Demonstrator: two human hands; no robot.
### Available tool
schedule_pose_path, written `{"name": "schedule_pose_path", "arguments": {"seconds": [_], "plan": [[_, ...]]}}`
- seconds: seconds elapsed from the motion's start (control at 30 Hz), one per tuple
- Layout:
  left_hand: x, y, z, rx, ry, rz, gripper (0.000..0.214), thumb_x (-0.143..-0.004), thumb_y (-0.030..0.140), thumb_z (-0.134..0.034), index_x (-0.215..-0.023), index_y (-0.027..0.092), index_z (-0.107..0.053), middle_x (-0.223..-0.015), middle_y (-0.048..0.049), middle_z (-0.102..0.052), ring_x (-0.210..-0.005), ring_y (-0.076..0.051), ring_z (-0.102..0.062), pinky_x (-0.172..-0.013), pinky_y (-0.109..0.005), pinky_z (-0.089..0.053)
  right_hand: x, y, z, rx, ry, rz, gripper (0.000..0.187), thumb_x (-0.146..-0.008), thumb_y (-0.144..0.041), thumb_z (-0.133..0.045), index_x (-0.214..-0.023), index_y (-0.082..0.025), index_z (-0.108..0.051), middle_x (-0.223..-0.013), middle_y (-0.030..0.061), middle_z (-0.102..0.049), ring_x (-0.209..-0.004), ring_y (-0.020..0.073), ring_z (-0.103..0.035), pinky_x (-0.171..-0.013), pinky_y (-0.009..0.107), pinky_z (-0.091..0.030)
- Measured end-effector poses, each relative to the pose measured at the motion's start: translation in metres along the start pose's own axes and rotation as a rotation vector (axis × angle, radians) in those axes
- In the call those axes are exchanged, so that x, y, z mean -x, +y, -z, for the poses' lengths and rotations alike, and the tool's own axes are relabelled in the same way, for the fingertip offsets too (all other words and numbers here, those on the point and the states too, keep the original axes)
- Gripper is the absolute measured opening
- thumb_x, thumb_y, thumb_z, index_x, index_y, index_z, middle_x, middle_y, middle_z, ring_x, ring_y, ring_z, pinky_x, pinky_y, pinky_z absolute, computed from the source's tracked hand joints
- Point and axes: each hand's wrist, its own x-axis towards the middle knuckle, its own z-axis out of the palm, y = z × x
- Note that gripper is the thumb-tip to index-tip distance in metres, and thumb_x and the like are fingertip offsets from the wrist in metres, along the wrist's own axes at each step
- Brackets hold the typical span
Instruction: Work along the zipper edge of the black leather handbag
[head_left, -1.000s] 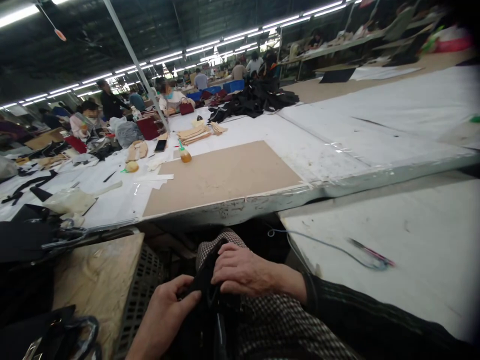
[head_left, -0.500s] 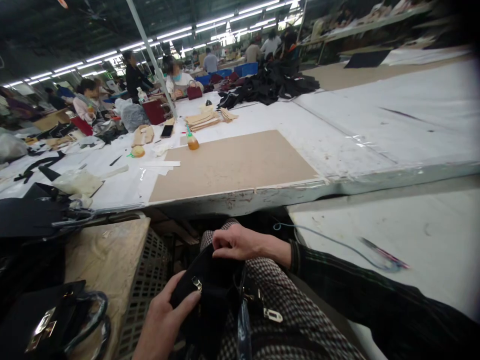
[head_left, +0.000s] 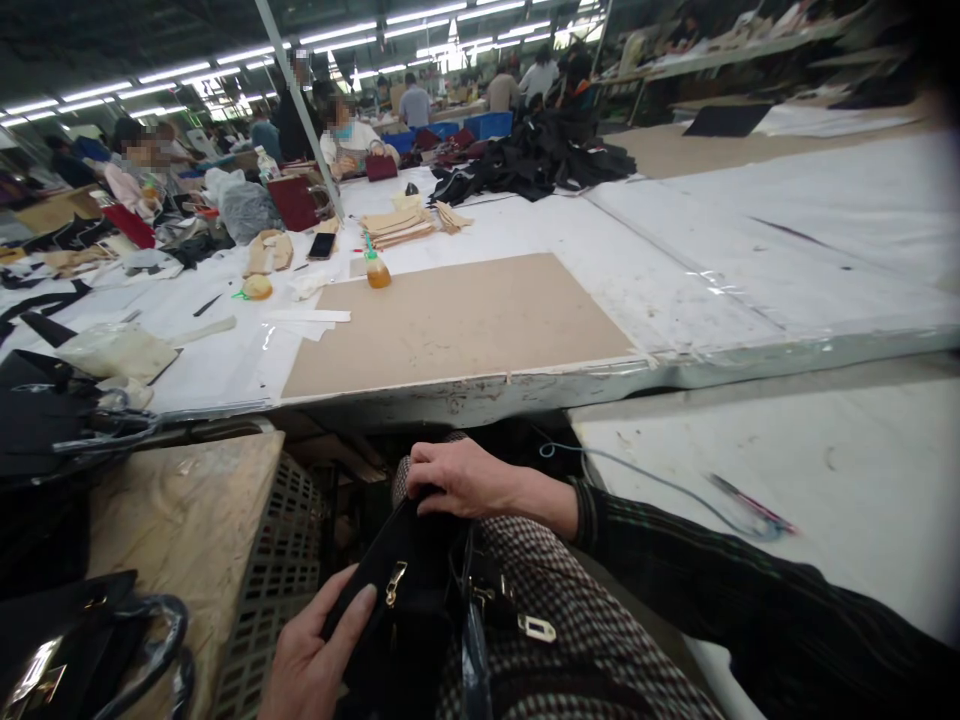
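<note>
L hand point(head_left: 315, 640) pinches near end of black bag's point(head_left: 412, 590) edge, thumb on top; R hand point(head_left: 465, 480) grips same edge farther fwd. Bag's btwn. hands, over checked lap point(head_left: 570, 610); gold fitting point(head_left: 395, 583) just R of L thumb. Table point(head_left: 750, 240) beyond both. Prob. best: keep edge taut, tension even, fingertips off metal.

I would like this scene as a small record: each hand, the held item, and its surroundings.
Left hand: holds the black bag at one edge, thumb on top
Right hand: grips the bag's far end
Held item: gold-coloured hardware, above checked cloth
Ahead: brown sheet, amber bottle
To the left: second black bag
To the right: blue cord
</note>
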Motion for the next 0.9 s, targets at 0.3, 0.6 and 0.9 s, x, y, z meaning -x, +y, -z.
{"name": "schedule_pose_path", "arguments": {"seconds": [0.3, 0.6, 0.9], "plan": [[0.006, 0.005, -0.002, -0.031, 0.079, -0.072, 0.059, -0.076, 0.064, -0.065, -0.114, 0.02, -0.072, -0.107, -0.0043, -0.074, -0.101, -0.024, -0.068, -0.089, -0.027, -0.054, -0.016, 0.002, -0.003, 0.072, -0.011, 0.119, 0.014, -0.082, -0.031, -0.073, -0.086, -0.023, -0.062, -0.102, -0.0027, -0.054, -0.098, 0.014, -0.048, -0.065, 0.026, -0.029], [0.006, 0.004, -0.004, 0.011, 0.04, -0.011, 0.061, -0.076, 0.065, -0.064, -0.119, 0.021, -0.068, -0.112, -0.0021, -0.073, -0.104, -0.021, -0.065, -0.089, -0.023, -0.051, -0.01, 0.005, -0.008, 0.05, 0.03, 0.057, 0.021, -0.089, -0.039, -0.068, -0.101, -0.024, -0.061, -0.11, -0.0024, -0.054, -0.096, 0.0118, -0.052, -0.066, 0.026, -0.032], [0.004, -0.002, -0.002, -0.037, 0.01, 0.009, 0.063, -0.078, 0.066, -0.062, -0.122, 0.021, -0.066, -0.112, -0.0029, -0.072, -0.103, -0.022, -0.065, -0.088, -0.024, -0.051, -0.011, 0.0, -0.001, 0.061, 0.008, 0.199, 0.007, -0.082, -0.023, -0.067, -0.087, -0.021, -0.062, -0.108, -0.0018, -0.054, -0.098, 0.0131, -0.046, -0.068, 0.027, -0.032]]}}
